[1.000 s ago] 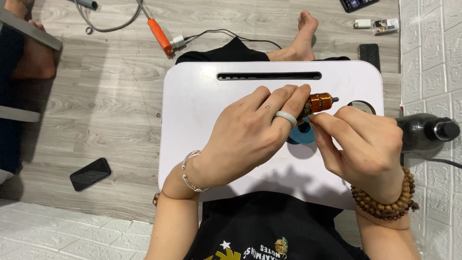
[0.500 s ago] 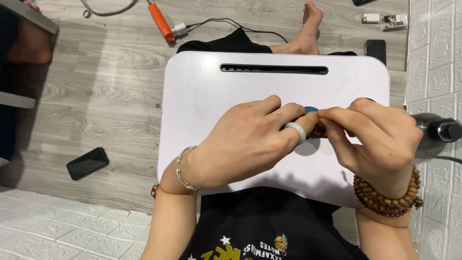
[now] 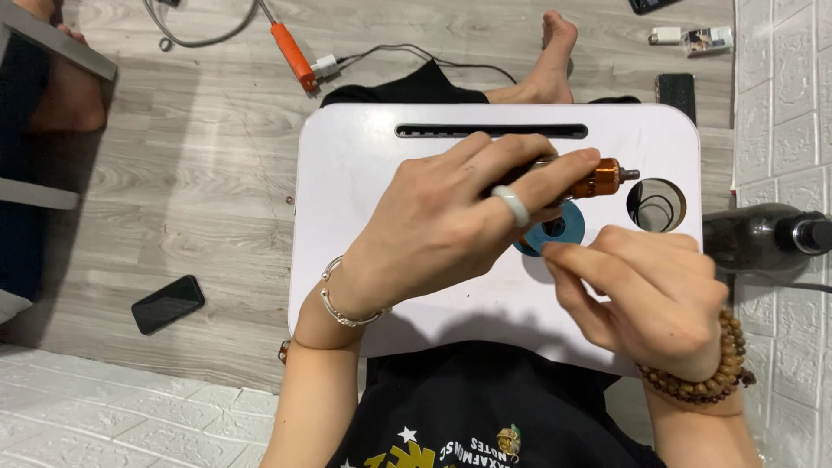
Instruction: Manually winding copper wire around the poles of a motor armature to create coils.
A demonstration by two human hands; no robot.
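Over our lap, right hand (image 3: 659,295) pinches something tiny, can't tell what, by the blue disc (image 3: 555,232) on the counter (image 3: 364,156). Left hand (image 3: 451,217) grips the orange tool (image 3: 598,179) just above; we'd hold it level.

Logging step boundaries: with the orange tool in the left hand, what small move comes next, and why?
Probably the right hand pinches the blue disc and lifts it toward the orange tool: its fingertips sit at the disc's edge, while the left hand holds the tool just above.
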